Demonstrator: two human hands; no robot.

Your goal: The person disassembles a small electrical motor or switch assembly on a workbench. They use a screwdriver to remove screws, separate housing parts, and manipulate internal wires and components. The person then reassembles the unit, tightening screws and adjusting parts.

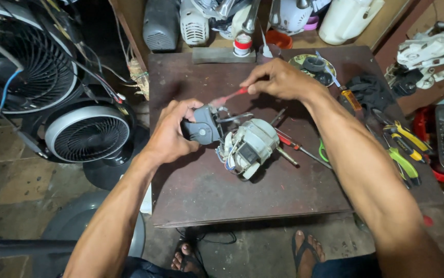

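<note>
Left hand (169,135): fingers curled and pressed around the grey plastic housing (202,126) at the back end of the fan motor (246,146), thumb on top, holding it steady.
Right hand (278,80): fingertips pinched on the red handle of a screwdriver (228,97); the shaft slants down and left toward the top of the housing. The tip is blurred, so I cannot tell whether it sits in a screw.
Motor: lies on its side near the middle of the brown tabletop (201,190), pale casing with a dark block on its face and a bundle of thin wires hanging at its lower left; the housing touches its left end.
Step in hand: judging from the grip and the tool angle, the housing's fixing is being worked with the screwdriver while the other hand braces the part.
Next move calls for: a firm hold on the housing so the motor does not roll, the tool kept in line with the fastener, and care for the loose wires just beside it.
Nearby tools: another red-handled screwdriver (296,145) lies just right of the motor; yellow-and-green pliers (405,146) rest near the right edge.
Surroundings: a small dish of parts (316,66) at the back of the table, and a round fan grille (85,131) on the floor to the left.
</note>
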